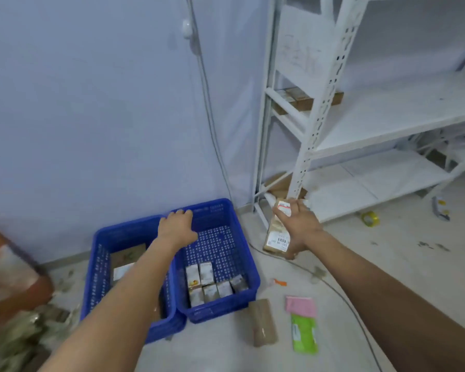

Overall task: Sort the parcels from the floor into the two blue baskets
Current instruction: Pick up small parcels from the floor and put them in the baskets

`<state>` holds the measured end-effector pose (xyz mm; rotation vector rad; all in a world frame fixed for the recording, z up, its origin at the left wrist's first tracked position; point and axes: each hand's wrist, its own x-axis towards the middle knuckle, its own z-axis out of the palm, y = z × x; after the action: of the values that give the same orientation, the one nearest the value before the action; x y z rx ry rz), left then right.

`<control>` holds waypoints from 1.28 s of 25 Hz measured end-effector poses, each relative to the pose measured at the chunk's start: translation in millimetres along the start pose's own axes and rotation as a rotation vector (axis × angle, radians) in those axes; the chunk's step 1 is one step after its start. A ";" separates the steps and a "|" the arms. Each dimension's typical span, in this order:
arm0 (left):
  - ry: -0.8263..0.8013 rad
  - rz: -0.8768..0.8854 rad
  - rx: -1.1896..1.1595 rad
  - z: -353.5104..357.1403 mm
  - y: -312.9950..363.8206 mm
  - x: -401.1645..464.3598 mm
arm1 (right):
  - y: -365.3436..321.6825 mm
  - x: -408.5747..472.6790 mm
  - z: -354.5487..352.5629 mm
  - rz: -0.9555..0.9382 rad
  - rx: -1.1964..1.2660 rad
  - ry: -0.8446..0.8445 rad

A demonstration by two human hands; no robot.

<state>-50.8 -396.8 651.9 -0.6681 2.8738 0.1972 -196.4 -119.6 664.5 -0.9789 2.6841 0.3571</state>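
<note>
1. My left hand [176, 224] rests on the blue baskets' [242, 245] far rims; leaning could tip them.
2. My right hand [297, 224] grips a brown parcel [277, 232] beside the right basket; one loose toss lands it on the floor [387, 264].

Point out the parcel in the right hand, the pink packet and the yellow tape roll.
parcel [276, 232]: head view, brown side below the fingers.
pink packet [300, 306]: head view, centre.
yellow tape roll [370, 218]: head view, outer band.
</note>
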 end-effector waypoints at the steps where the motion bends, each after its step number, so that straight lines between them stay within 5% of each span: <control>1: 0.002 -0.033 -0.008 -4.5 -39.8 -14.0 | -37.2 2.7 -7.8 -0.037 -0.008 -0.008; 6: -0.045 -0.152 0.045 0.1 -189.0 -59.8 | -181.8 19.8 -27.6 -0.098 -0.050 -0.069; 12: -0.116 -0.071 0.037 -3.9 -218.0 -40.7 | -251.8 30.1 -44.6 -0.101 -0.057 -0.132; 21: -0.187 -0.020 0.043 13.0 -193.6 43.8 | -239.4 110.0 -46.3 -0.147 -0.068 -0.126; 32: -0.337 -0.200 -0.102 97.8 -172.5 172.1 | -175.4 303.3 14.1 -0.355 -0.203 -0.249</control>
<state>-110.8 -606.5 505.8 -0.8455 2.4723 0.3890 -303.3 -424.6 528.4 -1.3437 2.2303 0.6355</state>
